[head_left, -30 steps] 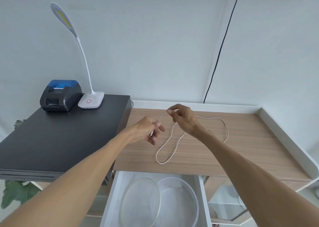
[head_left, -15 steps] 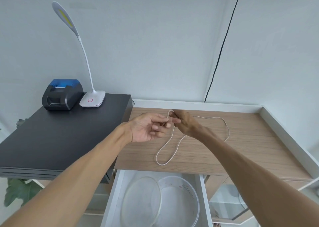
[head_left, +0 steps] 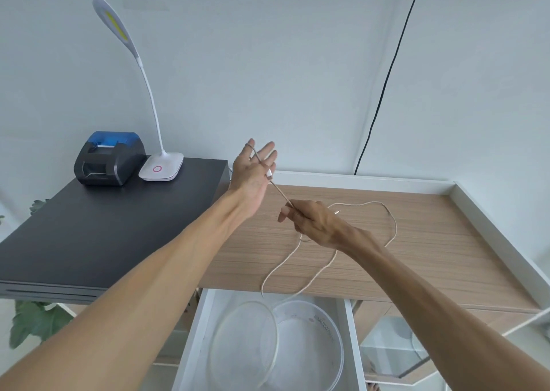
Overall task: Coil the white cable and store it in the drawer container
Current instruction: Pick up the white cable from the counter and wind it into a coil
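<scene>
Since the earlier frame our left hand (head_left: pixel 253 170) has risen, fingers spread, white cable (head_left: pixel 297 259) across them; right hand (head_left: pixel 312 222) grip pinches cable below. Coiling begins; next, wrap around left.

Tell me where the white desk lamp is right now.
In the head view, the white desk lamp stands at upper left on the black cabinet top, right beside the black printer.

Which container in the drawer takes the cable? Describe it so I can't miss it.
Below the front edge of the wooden counter, the white drawer stands open. Inside sits a round clear container, right of centre. A loose clear lid leans against its left side; the container is the deeper one, with printing on its rim.
</scene>
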